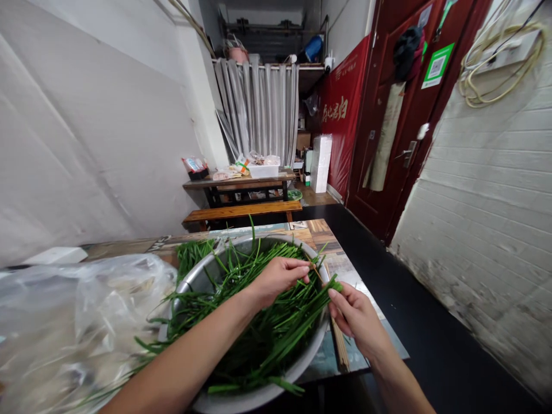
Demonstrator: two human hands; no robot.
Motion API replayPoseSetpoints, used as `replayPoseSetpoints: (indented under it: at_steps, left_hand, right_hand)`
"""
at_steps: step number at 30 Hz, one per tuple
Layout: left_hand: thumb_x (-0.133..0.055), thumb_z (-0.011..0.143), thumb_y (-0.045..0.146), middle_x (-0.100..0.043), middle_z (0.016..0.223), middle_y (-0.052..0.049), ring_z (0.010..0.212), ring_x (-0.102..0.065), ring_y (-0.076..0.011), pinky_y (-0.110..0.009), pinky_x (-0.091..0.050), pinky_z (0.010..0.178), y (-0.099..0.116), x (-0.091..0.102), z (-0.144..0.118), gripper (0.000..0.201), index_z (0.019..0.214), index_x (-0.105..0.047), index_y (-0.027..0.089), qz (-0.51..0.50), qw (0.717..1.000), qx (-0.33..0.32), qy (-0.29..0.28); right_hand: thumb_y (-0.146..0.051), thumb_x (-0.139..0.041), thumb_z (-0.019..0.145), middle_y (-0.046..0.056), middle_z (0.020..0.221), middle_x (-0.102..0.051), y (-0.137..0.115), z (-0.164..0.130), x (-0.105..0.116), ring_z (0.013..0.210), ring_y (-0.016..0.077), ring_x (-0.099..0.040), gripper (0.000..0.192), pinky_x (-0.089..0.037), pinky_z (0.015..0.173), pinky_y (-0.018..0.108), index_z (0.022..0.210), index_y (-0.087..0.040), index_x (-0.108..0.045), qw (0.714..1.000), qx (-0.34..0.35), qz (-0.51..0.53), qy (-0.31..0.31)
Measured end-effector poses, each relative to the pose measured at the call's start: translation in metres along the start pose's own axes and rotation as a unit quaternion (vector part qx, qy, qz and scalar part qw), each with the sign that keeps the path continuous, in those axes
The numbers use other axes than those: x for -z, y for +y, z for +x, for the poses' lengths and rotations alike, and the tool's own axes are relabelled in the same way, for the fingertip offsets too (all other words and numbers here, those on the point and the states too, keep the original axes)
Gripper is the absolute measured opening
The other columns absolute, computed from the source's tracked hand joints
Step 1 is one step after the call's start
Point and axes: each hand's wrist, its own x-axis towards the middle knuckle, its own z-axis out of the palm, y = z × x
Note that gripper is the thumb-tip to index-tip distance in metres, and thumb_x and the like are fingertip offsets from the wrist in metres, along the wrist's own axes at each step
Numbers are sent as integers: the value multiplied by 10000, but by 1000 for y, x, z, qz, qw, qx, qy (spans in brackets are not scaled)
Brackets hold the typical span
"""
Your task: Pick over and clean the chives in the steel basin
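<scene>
— Head view first: what takes up the most room?

— A wooden table (129,248) runs across the foreground, with a big crumpled clear plastic bag (77,322) on its left part. Just right of the bag sits a wide metal basin (302,359), heaped with long green chives (259,322).

— And the hands?

— Both are over the basin's right side. The left hand (280,279) reaches across the greens, fingertips drawn together, pinching the ends of a few stalks. The right hand (357,319) is at the rim, thumb and forefinger pressed on the end of a small bunch that slants down into the pile.

— Anything smaller?

— A bundle of thin wooden sticks (340,345) lies on the table, just beside the basin under the right hand.
</scene>
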Motion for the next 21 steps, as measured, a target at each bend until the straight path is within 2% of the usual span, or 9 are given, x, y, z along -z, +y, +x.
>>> replayPoseSetpoints:
  at_steps: [3,5,9,11,13,16,18,21]
  left_hand:
    - [-609,695,289,-665,709,-38,499,-426,-73,-193,-298,477,-5,-11,-5,197,731,-719,129,110,993,-44,-28]
    - [-572,719,289,-671,701,-21,548,-480,-99,-196,-336,516,-10,-19,-8,215,772,-729,152,141,987,-64,-49]
    - [-539,735,298,-671,683,-17,516,-503,-110,-201,-361,499,-13,-24,-10,309,951,-698,145,164,985,-35,-41]
    - [-543,729,293,-689,740,-35,567,-555,-132,-214,-406,543,-10,-16,-9,337,994,-680,137,190,981,-30,-28]
    - [-544,726,284,-701,808,-46,678,-605,-162,-227,-438,629,-8,-2,-5,313,968,-691,150,251,966,-56,0]
    - [-536,730,258,-695,923,-51,848,-617,-191,-243,-431,764,-9,26,5,258,899,-714,177,374,918,-100,80]
    - [-516,747,242,-691,945,-59,874,-615,-198,-253,-425,783,-15,42,16,262,909,-711,177,433,886,-91,138]
    - [-537,746,249,-688,939,-84,870,-612,-216,-268,-428,766,-28,54,33,269,941,-701,164,489,854,-58,167]
  right_hand:
    - [-412,-630,742,-81,498,-507,-1,1,-1,256,1,-236,282,-112,278,143,855,-182,-513,1000,6,20,15]
    - [-398,-640,737,-83,515,-520,-2,2,-1,257,3,-242,321,-120,280,140,947,-195,-507,999,9,28,25]
    - [-380,-631,753,-79,527,-508,-3,1,1,269,-4,-240,248,-123,286,141,873,-187,-531,999,20,17,18]
    - [-374,-623,768,-73,537,-508,-2,0,3,274,-7,-240,221,-118,289,143,815,-180,-527,1000,23,11,9]
    - [-366,-611,783,-69,543,-508,0,0,4,275,-9,-241,212,-111,291,144,774,-179,-513,1000,25,7,7]
    - [-366,-605,791,-70,541,-504,3,0,5,270,-12,-238,230,-110,288,147,721,-180,-490,1000,22,5,11]
    - [-377,-605,787,-68,544,-506,5,1,5,268,-12,-240,239,-117,286,149,718,-181,-487,1000,19,7,10]
    - [-386,-592,797,-61,560,-515,9,3,6,267,-14,-252,237,-115,285,147,735,-181,-491,1000,8,11,-2]
